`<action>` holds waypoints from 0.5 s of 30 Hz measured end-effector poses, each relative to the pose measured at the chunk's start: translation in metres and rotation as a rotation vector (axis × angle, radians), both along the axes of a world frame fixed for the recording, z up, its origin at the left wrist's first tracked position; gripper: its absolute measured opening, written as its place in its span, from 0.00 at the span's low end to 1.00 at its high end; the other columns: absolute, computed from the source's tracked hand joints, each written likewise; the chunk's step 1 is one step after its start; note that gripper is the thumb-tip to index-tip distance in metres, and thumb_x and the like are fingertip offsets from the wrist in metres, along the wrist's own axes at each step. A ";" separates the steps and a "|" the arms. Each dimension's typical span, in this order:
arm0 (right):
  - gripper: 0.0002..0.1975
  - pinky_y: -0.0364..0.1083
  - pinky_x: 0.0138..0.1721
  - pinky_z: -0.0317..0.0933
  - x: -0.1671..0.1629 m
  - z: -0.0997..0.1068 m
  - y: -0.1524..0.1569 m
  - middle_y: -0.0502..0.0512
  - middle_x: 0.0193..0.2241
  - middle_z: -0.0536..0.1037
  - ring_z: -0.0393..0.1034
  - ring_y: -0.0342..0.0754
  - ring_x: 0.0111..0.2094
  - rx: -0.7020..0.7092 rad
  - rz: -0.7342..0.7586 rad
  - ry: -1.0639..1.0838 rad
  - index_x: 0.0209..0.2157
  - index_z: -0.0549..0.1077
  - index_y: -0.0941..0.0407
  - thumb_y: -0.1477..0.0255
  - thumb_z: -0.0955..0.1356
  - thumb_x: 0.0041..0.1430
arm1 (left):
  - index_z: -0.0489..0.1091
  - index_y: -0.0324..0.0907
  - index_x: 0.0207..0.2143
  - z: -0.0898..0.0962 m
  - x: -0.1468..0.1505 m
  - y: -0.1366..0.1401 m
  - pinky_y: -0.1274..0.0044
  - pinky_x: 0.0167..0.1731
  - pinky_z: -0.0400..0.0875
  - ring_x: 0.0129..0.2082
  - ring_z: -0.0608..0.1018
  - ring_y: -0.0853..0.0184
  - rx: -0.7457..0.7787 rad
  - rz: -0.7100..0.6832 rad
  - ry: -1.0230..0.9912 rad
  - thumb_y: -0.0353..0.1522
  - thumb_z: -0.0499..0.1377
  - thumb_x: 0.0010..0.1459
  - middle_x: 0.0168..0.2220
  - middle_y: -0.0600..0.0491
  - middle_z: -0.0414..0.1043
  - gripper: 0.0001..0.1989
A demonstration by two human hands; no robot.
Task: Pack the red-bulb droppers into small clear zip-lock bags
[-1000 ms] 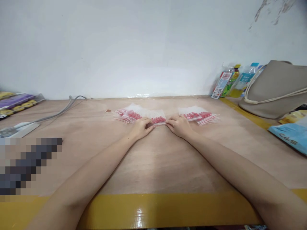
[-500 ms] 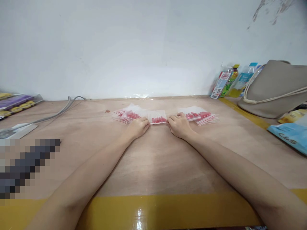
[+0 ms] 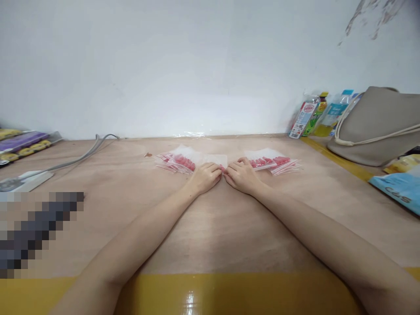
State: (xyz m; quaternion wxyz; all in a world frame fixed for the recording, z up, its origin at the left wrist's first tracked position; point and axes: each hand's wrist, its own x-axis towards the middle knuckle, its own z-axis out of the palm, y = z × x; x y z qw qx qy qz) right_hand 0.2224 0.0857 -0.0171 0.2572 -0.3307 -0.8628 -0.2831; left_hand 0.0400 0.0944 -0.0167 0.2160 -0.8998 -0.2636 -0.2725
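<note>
A small clear zip bag [image 3: 215, 159] with red pieces in it lies flat on the table, its near edge towards me. My left hand [image 3: 206, 177] is closed on that near edge, fingertips pressed together. Close beside it, my right hand [image 3: 242, 176] pinches the edge at the right corner. Both hands cover most of the red contents. To the left lies a fanned pile of similar bags [image 3: 183, 163], and a second pile [image 3: 274, 163] lies just beyond my right hand.
Bottles [image 3: 305, 116] and a grey drawstring bag [image 3: 374, 122] stand at the back right, above a blue packet [image 3: 398, 190]. On the left are purple and yellow packs [image 3: 26, 143] and a grey cable [image 3: 80, 156]. Yellow tape [image 3: 170, 293] runs along the front edge.
My left hand has slid right along the bag's near edge, close to my right hand, covering the red pieces. My right hand has stayed nearly in place. The view has shifted slightly.
</note>
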 end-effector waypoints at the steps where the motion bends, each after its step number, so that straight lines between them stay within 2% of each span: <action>1: 0.15 0.50 0.40 0.47 -0.001 0.000 0.000 0.57 0.27 0.74 0.63 0.47 0.30 0.006 0.006 -0.001 0.29 0.72 0.59 0.73 0.57 0.62 | 0.70 0.39 0.32 0.000 0.000 0.000 0.72 0.39 0.70 0.37 0.74 0.65 0.007 -0.011 0.008 0.26 0.51 0.59 0.36 0.49 0.73 0.08; 9: 0.17 0.50 0.39 0.46 -0.002 0.005 -0.005 0.56 0.24 0.73 0.61 0.46 0.28 0.033 0.009 -0.002 0.26 0.72 0.60 0.73 0.56 0.62 | 0.69 0.38 0.28 0.006 -0.002 0.001 0.71 0.36 0.69 0.34 0.74 0.63 0.039 -0.035 0.055 0.26 0.50 0.58 0.31 0.47 0.73 0.09; 15: 0.16 0.50 0.41 0.46 0.002 0.004 -0.005 0.56 0.25 0.73 0.62 0.46 0.29 0.007 0.028 0.022 0.26 0.71 0.60 0.72 0.57 0.62 | 0.68 0.38 0.30 0.005 -0.005 0.002 0.71 0.38 0.69 0.35 0.74 0.64 0.024 -0.037 0.012 0.27 0.50 0.59 0.32 0.47 0.72 0.09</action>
